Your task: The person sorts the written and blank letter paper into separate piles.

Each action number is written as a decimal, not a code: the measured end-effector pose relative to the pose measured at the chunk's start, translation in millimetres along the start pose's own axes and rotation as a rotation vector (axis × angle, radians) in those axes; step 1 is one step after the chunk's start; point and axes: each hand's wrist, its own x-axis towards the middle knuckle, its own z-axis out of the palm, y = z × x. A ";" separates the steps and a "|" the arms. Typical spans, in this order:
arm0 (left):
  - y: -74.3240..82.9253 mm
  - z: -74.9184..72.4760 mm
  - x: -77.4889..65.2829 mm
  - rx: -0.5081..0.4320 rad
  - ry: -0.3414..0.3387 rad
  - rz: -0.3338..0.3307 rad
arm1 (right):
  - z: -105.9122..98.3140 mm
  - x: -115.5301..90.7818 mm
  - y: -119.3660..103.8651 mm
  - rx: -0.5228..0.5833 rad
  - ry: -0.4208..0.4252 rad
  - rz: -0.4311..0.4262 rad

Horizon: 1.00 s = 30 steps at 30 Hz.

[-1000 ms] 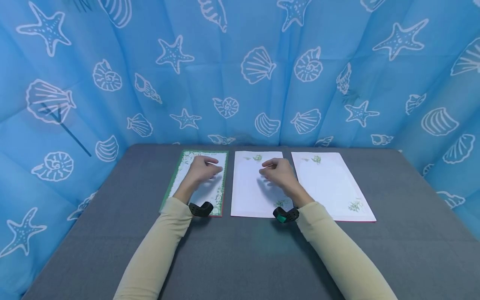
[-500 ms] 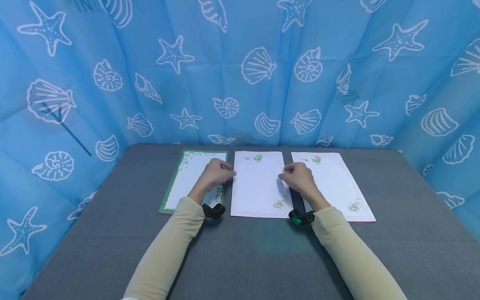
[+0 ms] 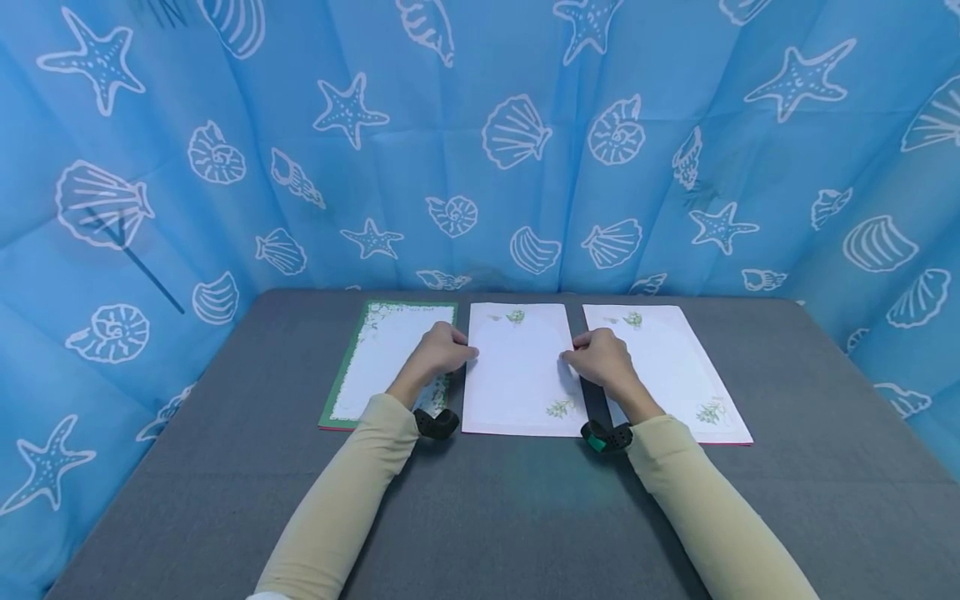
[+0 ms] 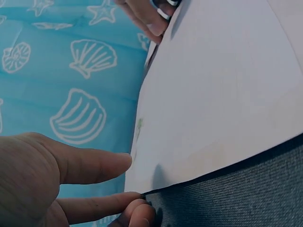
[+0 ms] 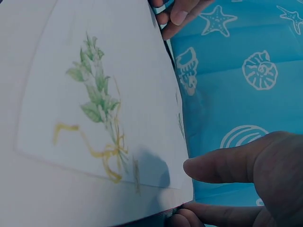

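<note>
A white sheet [image 3: 517,375] with small green sprigs in two corners lies in the middle of three on the table. At its left edge is my left hand [image 3: 444,350], with the thumb [image 4: 94,164] over the paper and a forefinger touching the edge; a gap parts thumb and forefinger. Beside the opposite edge my right hand [image 3: 602,358] is placed likewise, its thumb [image 5: 218,165] raised above the sheet and its fingers low at the rim. In the right wrist view a green sprig with a yellow ribbon [image 5: 109,153] shows on the paper.
To the left lies a sheet with a green leafy border [image 3: 382,358]. A similar sprig-printed sheet [image 3: 675,367] lies to the right, partly under my right wrist. Grey cloth covers the table [image 3: 495,517]; a blue shell-patterned curtain [image 3: 465,125] hangs behind it.
Both hands have shifted right and come down, from over the left and middle sheets to the middle sheet's two side edges. The sheets have stayed in place.
</note>
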 end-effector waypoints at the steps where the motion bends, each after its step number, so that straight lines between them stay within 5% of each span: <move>1: 0.0 0.3 0.0 -0.001 -0.001 0.003 | 0.1 -0.4 0.1 -0.001 0.001 -0.005; 18: 4.2 1.4 -2.0 -0.143 0.111 0.040 | -0.5 1.6 0.4 0.105 0.065 -0.010; 30: 4.4 -1.5 0.8 -0.339 0.087 0.043 | -8.9 5.5 4.9 0.305 0.029 -0.016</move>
